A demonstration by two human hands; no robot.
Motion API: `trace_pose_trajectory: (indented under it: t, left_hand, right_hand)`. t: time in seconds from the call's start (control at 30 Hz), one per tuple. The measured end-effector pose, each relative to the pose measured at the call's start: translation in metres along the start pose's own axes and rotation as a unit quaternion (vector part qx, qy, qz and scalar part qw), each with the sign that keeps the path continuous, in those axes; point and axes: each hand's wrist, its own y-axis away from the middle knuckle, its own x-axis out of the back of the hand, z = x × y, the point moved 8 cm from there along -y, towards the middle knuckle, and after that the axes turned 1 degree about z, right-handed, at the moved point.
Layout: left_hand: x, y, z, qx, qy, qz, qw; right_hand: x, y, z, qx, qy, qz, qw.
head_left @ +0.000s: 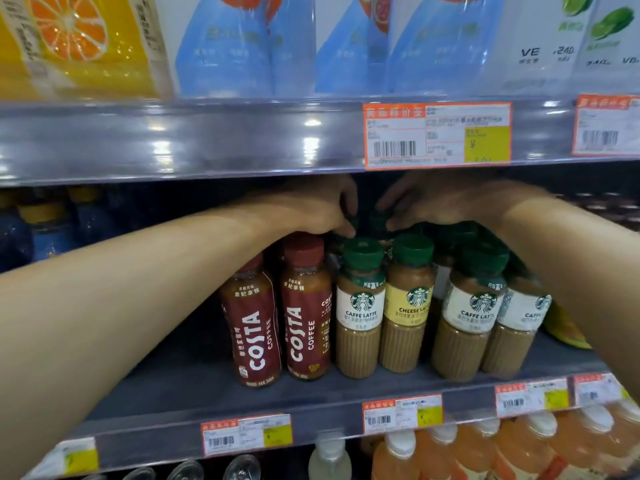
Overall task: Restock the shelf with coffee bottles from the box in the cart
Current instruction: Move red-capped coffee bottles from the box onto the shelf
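Both my arms reach deep into the middle shelf. My left hand curls over the green cap of a coffee bottle in a back row, above two red Costa coffee bottles. My right hand lies fingers spread over the green caps behind the front row. At the front stand a Caffe Latte bottle, a yellow-label Cheese Latte bottle and two more Caffe Latte bottles. The box and the cart are out of view.
The shelf above hangs low over my hands, with juice cartons and blue pouches on it. Dark blue bottles stand at the far left. Bare shelf space lies left of the Costa bottles. Orange drink bottles fill the shelf below.
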Motion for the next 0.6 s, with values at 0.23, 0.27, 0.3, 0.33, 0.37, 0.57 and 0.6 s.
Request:
trace_pose_trajectory:
  t: [0.23,0.27,0.3,0.33,0.37,0.57,0.6]
  left_hand:
    - [-0.002,0.007,-0.003,-0.01,0.069,-0.018,0.997]
    - [-0.002,0.009,-0.002,-0.013,0.079,-0.015,0.997]
    - [-0.002,0.01,-0.003,-0.016,0.088,-0.012,0.996]
    - [-0.001,0.012,-0.002,-0.02,0.09,-0.01,0.996]
    - [-0.001,0.013,-0.002,-0.026,0.088,-0.01,0.996]
    - [0.001,0.021,0.003,-0.043,0.087,0.002,0.995]
    - [0.002,0.021,0.003,-0.045,0.085,0.005,0.995]
  right_hand:
    - [0.001,0.002,0.007,0.012,-0.017,-0.032,0.999]
    - [0.0,0.004,0.008,0.015,-0.034,-0.039,0.999]
    - [0.0,0.005,0.007,0.019,-0.051,-0.045,0.997]
    - [0.0,0.006,0.006,0.023,-0.064,-0.048,0.997]
    - [-0.001,0.007,0.006,0.024,-0.07,-0.052,0.996]
    - [0.0,0.012,0.008,0.021,-0.088,-0.074,0.993]
    - [0.0,0.011,0.009,0.02,-0.087,-0.073,0.993]
